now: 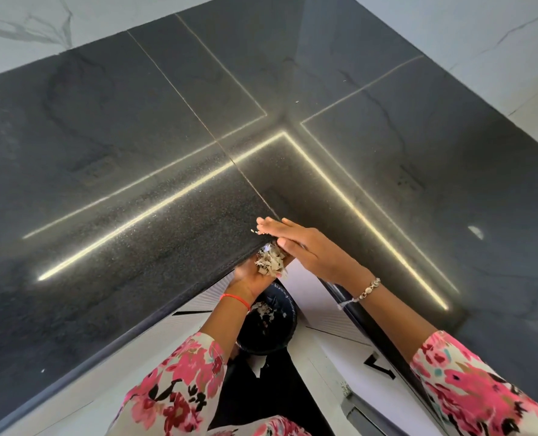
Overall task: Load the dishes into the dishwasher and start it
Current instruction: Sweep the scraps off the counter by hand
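My right hand (305, 247) lies flat with straight fingers on the edge of the black speckled countertop (135, 190), at its inner corner. Pale food scraps (270, 262) sit heaped at that edge, between my two hands. My left hand (250, 280) is cupped palm-up just below the counter edge, under the scraps, and partly hidden by it. Directly beneath hangs a round black bin (269, 325) with more scraps lying inside. No dishes or dishwasher are in view.
The counter is L-shaped and shiny, with bright light-strip reflections (154, 212) across it. Black wall tiles rise behind, white marble (25, 29) beyond. White ribbed cabinet fronts (198, 305) stand below the counter edge on both sides of the bin.
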The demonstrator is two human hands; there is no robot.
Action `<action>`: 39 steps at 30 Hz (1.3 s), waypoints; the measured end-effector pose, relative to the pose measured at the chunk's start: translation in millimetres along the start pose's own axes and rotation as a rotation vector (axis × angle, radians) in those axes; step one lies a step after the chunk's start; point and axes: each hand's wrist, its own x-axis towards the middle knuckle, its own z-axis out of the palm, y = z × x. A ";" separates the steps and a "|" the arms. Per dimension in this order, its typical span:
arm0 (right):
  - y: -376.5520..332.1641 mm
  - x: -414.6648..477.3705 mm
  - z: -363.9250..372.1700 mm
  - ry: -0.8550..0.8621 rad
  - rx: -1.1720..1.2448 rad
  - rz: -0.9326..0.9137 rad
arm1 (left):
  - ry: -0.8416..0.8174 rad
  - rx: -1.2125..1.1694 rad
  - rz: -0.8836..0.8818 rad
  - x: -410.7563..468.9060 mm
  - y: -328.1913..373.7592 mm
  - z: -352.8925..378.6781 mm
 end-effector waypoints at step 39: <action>-10.7 -70.8 164.1 1.134 1.378 0.644 | 0.059 0.176 -0.006 -24.8 -19.9 -109.6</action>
